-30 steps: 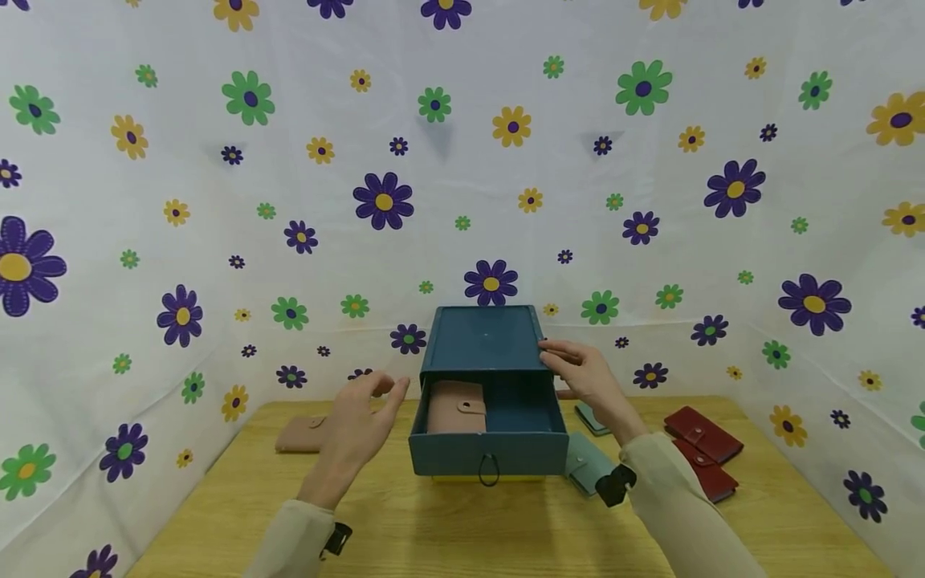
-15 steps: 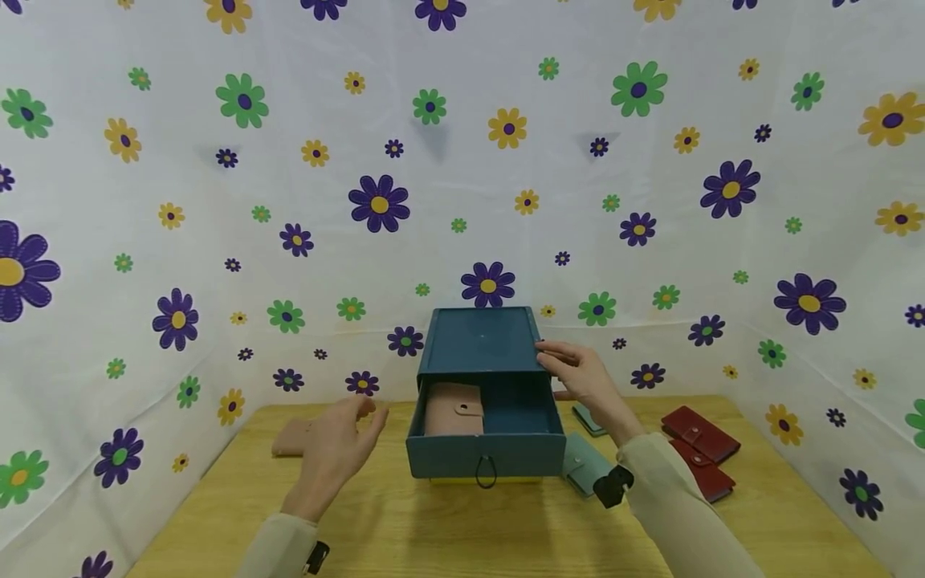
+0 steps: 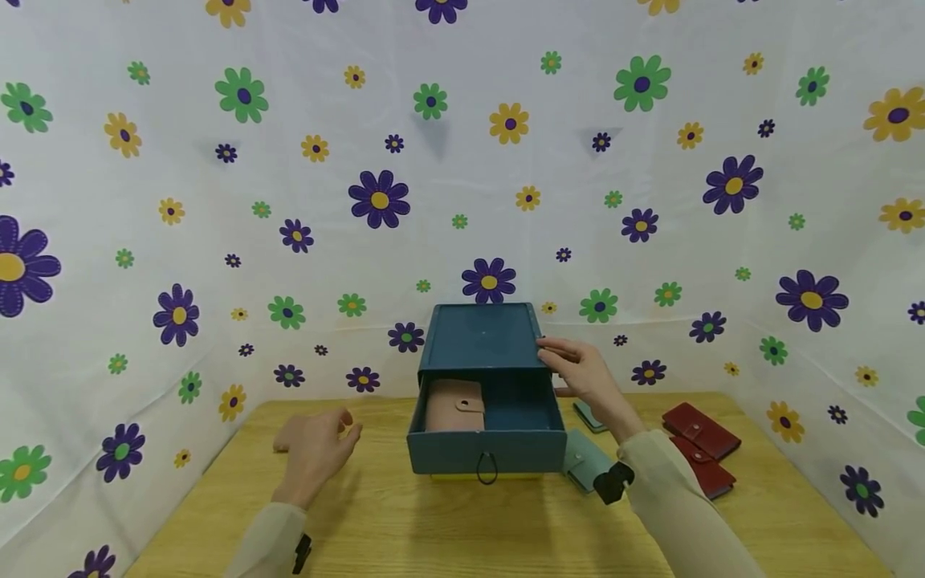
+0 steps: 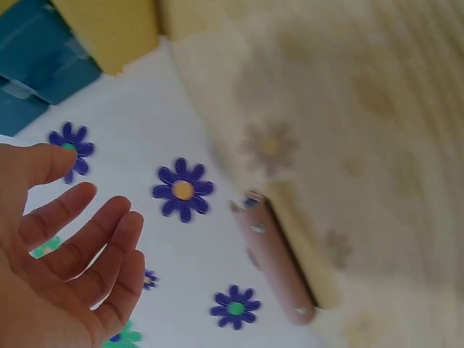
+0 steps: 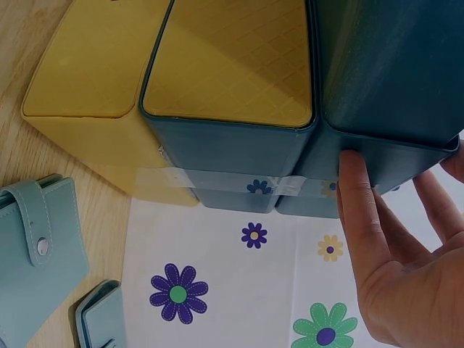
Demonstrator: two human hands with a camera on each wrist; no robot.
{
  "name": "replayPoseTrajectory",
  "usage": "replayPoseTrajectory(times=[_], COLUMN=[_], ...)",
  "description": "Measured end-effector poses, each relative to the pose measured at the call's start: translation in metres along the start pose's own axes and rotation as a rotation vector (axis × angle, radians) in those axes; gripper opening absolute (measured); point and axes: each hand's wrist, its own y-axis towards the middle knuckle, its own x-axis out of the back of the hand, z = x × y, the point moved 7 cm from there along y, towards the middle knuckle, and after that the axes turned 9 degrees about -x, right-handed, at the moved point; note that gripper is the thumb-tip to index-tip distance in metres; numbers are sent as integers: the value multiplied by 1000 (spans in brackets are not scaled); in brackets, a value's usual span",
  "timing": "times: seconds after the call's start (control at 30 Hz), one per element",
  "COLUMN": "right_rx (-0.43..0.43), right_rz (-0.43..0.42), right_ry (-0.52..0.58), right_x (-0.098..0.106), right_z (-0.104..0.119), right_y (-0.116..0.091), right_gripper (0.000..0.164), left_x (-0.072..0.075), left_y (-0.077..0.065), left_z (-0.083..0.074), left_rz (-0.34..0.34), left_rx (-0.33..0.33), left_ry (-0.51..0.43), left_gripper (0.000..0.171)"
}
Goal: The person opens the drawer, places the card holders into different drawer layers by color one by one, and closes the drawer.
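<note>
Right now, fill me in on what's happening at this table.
A person's right hand rests against the side of a blue drawer unit. Its open drawer holds a pink wallet. The left hand holds nothing and hovers over the table, near but not touching a second pink wallet. Two teal wallets and two red wallets lie to the right.

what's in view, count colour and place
Drawer unit: 1, blue, yellow, centre
Open drawer: 1, blue, unit's front
Loop: 1, black, drawer front
Pink wallets: 2, pink, drawer and table's left
Teal wallets: 2, teal, right of unit
Red wallets: 2, red, table's right
Table: 1, tan, underneath
Flowered cloth: count unclear, white, behind
Wrist devices: 2, black, wrists
Sleeves: 2, beige, forearms
Left hand: 1, bare, drawer's left
Right hand: 1, bare, unit's right edge
</note>
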Motion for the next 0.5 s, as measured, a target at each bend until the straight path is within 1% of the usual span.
replayPoseTrajectory(times=[0.07, 0.1, 0.27, 0.33, 0.43, 0.5], right_rx=[5, 6, 9, 9, 7, 8], right_rz=[2, 4, 14, 15, 9, 5], right_ry=[-5, -3, 1, 4, 7, 9], right_x=[0, 0, -2, -3, -2, -1], right_z=[0, 1, 1, 1, 0, 0], right_y=[1, 1, 2, 2, 1, 1], right_gripper=[49, 48, 49, 49, 48, 48], left_x=[-1, -3, -15, -19, -23, -27], left_y=[-2, -4, -11, -11, -11, -12], left_z=[7, 10, 25, 30, 37, 42], left_rz=[-3, 4, 70, 72, 73, 91], left_rx=[6, 9, 18, 14, 15, 20], left_ry=[55, 64, -13, -31, -31, -57], left_gripper=[24, 24, 13, 10, 10, 9])
